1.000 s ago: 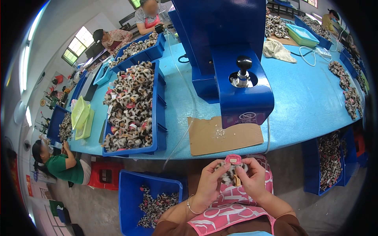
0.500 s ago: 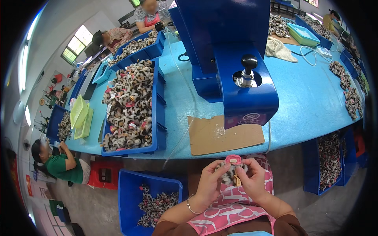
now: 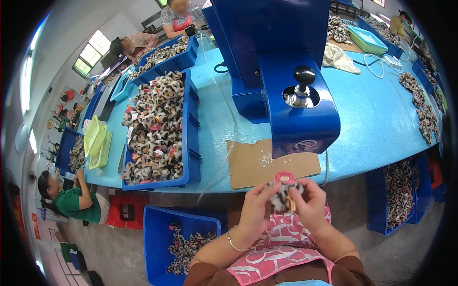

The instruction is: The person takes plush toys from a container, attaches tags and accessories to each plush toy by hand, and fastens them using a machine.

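Note:
Between my hands, just beyond the table's near edge, is a small spotted plush toy piece (image 3: pixel 284 199) in black, white and brown. A pink part with a pale patch sticks up at its top, and a tan tab hangs at its lower side. My left hand (image 3: pixel 257 207) grips the left side of the plush, thumb across its front. From the other side my right hand (image 3: pixel 312 202) pinches it, fingers mostly behind the fur. Beyond them stands a blue press machine (image 3: pixel 305 131) with a black-knobbed lever, over a cardboard sheet (image 3: pixel 241 169) holding small white bits.
A blue crate (image 3: pixel 192 128) heaped with plush pieces stands on the blue table (image 3: pixel 214 95) to the left. Below it is a floor bin (image 3: pixel 155 233) with more pieces. Further bins (image 3: pixel 377 205) stand at right. Co-workers sit at the left and far sides.
Both hands have lifted the plush slightly toward the table and tilted it, so its pink part now overlaps the cardboard's near edge. The grip stays on both sides.

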`<state>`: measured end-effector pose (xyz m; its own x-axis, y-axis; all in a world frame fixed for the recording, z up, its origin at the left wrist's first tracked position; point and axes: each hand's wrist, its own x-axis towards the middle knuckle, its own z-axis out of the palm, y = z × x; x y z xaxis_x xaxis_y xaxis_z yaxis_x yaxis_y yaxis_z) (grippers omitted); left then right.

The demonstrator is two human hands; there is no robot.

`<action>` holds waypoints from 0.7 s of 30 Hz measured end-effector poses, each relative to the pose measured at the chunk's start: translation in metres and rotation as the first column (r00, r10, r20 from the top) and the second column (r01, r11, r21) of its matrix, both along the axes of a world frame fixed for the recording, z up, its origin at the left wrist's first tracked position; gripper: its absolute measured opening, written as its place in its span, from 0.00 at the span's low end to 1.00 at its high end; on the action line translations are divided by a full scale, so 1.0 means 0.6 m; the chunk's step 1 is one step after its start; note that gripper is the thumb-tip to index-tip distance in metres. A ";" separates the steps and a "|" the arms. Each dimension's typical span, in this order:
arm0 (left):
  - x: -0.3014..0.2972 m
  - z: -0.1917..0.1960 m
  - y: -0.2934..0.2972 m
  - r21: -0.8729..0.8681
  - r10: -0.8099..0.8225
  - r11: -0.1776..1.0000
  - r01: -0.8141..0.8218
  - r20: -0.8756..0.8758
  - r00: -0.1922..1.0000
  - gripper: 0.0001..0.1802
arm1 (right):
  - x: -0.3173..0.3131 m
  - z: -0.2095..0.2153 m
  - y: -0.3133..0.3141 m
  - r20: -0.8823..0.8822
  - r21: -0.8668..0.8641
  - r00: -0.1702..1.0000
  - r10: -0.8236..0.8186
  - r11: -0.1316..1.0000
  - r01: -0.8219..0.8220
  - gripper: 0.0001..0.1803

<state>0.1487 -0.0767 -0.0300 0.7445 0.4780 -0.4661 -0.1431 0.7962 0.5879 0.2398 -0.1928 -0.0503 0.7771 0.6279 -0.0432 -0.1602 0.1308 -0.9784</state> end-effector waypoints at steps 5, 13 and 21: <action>0.048 0.025 0.035 0.032 -0.066 0.998 0.063 0.122 0.990 0.11 | 0.058 0.038 0.041 -0.038 0.104 0.999 -0.008 0.994 0.012 0.07; 0.063 0.018 0.056 0.070 -0.033 0.997 0.022 0.167 0.985 0.10 | 0.073 0.046 0.062 -0.132 0.181 0.991 0.026 0.984 -0.001 0.08; 0.066 0.052 0.045 0.129 0.013 0.991 -0.041 0.212 0.977 0.12 | 0.079 0.066 0.066 -0.143 0.251 0.988 0.053 0.968 -0.015 0.08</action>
<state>0.1882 -0.0498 0.0013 0.8048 0.5461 -0.2324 -0.2949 0.7079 0.6418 0.2873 -0.1531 -0.0108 0.7518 0.6594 0.0056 -0.3084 0.3592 -0.8808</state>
